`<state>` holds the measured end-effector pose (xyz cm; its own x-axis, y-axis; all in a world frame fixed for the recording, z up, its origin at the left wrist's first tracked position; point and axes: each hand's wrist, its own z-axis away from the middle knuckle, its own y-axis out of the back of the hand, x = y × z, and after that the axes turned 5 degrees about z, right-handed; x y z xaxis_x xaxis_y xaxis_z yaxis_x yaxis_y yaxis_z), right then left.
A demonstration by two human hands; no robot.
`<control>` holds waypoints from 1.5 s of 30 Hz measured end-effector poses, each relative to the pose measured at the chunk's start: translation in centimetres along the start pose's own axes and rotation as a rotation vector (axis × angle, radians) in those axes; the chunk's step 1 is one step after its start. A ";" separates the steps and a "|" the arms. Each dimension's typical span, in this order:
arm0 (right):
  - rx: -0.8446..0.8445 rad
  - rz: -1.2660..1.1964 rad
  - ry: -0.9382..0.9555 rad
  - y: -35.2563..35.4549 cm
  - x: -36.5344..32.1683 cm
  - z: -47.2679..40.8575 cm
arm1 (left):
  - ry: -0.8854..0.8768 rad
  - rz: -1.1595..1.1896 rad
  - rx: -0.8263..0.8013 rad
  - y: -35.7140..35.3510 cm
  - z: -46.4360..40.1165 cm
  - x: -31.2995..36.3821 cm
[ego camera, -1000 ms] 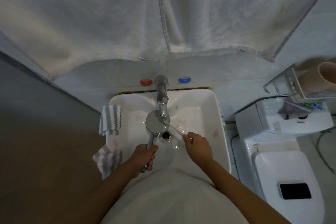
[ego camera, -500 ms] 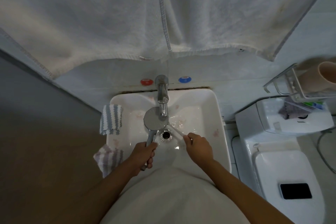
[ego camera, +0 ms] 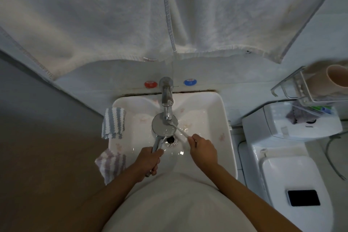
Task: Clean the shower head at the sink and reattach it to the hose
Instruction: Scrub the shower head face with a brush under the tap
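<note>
- Head view: left hand [ego camera: 148,160] gripped the shower head [ego camera: 163,126] by its handle, face held over the sink [ego camera: 224,118] centre, under the tap [ego camera: 166,100].
- Right hand [ego camera: 204,151] pinched a toothbrush [ego camera: 178,129], bristles at the head's far edge.
- Risk: wet handle could slip, knocking the basin.
- Wall rack [ego camera: 293,90] at right held a cup [ego camera: 337,79].

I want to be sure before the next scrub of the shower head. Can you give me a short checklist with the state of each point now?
1. Left hand grips the shower head by its handle: ok.
2. Head is held over the sink, under the faucet: ok.
3. Right hand pinches the white brush: ok.
4. Brush tip reaches the edge of the head: ok.
5. Water running from the faucet: cannot tell.
6. Drain open, not blocked: ok.
7. Head clean enough to refit: cannot tell.
</note>
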<state>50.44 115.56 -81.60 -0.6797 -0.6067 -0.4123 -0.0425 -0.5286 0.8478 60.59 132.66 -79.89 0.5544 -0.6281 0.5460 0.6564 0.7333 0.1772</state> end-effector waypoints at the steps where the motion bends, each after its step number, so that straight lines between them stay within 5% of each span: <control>1: 0.007 -0.019 -0.009 0.1 0.1 0.0 | -0.001 -0.002 0.000 0.0 0.0 0.0; 7: -0.140 -0.102 0.027 -0.3 0.1 0.3 | 0.011 -0.002 0.010 0.2 0.2 -0.2; 11: -0.035 -0.098 -0.029 -0.2 0.6 -0.2 | 0.012 -0.004 0.010 0.2 0.2 -0.3; 29: -0.047 -0.114 -0.054 -0.1 0.8 -0.4 | 0.046 0.064 0.006 0.3 0.2 0.2; 33: -0.142 -0.066 0.067 -0.4 0.3 0.1 | 0.044 0.079 0.014 0.4 0.0 0.1; 45: -0.058 -0.068 -0.009 0.1 -0.3 -0.7 | 0.024 0.085 0.002 0.4 -0.7 -0.4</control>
<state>51.15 115.22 -81.65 -0.6834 -0.5627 -0.4652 -0.0467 -0.6021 0.7970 60.98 133.01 -80.57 0.6199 -0.5695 0.5398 0.6053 0.7849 0.1330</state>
